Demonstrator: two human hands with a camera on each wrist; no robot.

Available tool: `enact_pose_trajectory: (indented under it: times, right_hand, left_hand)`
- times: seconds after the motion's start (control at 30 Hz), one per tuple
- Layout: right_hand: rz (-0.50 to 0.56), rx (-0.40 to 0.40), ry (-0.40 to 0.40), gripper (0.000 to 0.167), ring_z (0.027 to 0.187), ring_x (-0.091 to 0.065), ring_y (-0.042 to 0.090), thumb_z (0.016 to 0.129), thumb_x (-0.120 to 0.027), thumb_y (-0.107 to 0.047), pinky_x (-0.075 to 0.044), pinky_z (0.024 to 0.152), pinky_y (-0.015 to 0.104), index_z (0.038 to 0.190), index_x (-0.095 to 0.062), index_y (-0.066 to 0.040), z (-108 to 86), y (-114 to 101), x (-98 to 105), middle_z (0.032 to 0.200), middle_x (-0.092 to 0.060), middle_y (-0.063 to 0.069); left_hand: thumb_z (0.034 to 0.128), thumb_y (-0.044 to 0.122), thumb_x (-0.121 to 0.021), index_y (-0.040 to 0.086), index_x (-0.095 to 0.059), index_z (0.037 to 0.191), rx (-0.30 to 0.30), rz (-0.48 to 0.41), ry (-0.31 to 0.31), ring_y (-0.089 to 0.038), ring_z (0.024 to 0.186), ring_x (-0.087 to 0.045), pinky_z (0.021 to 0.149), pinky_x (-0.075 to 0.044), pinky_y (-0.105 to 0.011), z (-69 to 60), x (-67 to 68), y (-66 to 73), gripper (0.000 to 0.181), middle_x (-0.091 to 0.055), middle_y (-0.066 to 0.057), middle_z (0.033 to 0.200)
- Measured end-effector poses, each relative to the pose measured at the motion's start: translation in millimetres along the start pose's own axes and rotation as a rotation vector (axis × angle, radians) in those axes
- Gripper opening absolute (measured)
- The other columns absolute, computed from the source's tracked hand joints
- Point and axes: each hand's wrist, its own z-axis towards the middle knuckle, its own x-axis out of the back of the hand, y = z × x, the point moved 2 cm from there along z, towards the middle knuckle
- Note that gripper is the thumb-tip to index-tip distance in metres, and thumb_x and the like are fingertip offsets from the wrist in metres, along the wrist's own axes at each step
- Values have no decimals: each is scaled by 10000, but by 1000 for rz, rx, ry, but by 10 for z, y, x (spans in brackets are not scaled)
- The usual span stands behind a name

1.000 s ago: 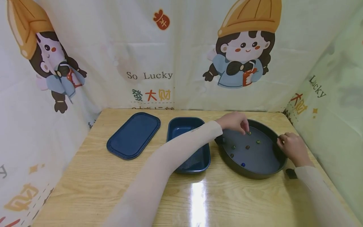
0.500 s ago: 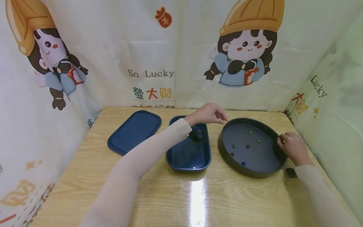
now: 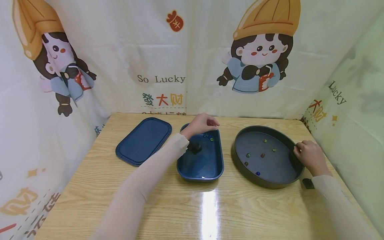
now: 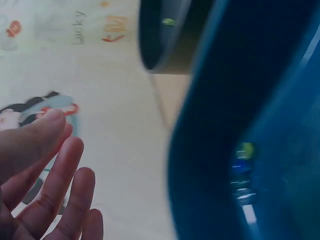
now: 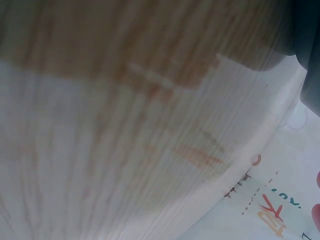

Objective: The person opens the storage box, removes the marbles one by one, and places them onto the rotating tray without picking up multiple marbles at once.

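Observation:
My left hand [image 3: 202, 125] is over the far end of the blue box [image 3: 199, 178], thumb and index finger close together; whether anything lies between them cannot be told. In the left wrist view the left hand [image 4: 52, 172] is beside the box wall [image 4: 192, 150], its other fingers bent loosely. Several marbles [image 3: 211, 139] lie at the box's far end. At the right, my right hand [image 3: 312, 156] grips the rim of the round dark pan [image 3: 270, 184], which holds several scattered marbles [image 3: 262, 155]. The right wrist view catches only fingertips [image 5: 317, 215] at its edge.
A dark blue lid [image 3: 144, 141] lies flat left of the box on the wooden table [image 3: 180, 213]. Beneath my left wrist is a dark object [image 3: 195, 147]. Printed curtains [image 3: 204, 66] stand behind the table and at both sides.
My left hand has moved left from above the pan, past its rim, to the far end of the box. My right hand has stayed on the pan's rim.

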Motion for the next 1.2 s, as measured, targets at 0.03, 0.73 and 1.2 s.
enact_pose_trajectory:
  times: [0.03, 0.73, 1.2]
  right_hand:
    - [0, -1, 0, 164, 422, -371, 236, 649, -665, 39, -337, 417, 440, 542, -542, 21, 0, 3, 1, 480, -403, 75]
    - [-1, -1, 0, 132, 436, -406, 270, 655, -654, 39, -356, 436, 462, 562, -560, 47, 39, 6, 21, 496, -444, 110]
    - [3, 13, 20, 117, 436, -404, 260, 649, -648, 35, -355, 432, 453, 567, -566, 43, 3, 25, -23, 502, -445, 105]
  left_hand:
    - [880, 158, -650, 81, -721, 1030, 10, -10, 4, -157, 888, -662, 825, -521, -248, -5, -34, -42, 183, -716, -70, 996]
    - [865, 148, -664, 109, -752, 943, 193, 240, 19, -123, 759, -611, 751, -510, -256, 82, -417, -523, 124, -723, -18, 892]
    - [853, 107, -644, 114, -758, 907, 214, 273, 17, -124, 714, -601, 666, -486, -237, 172, -548, -646, 126, -732, -17, 917]
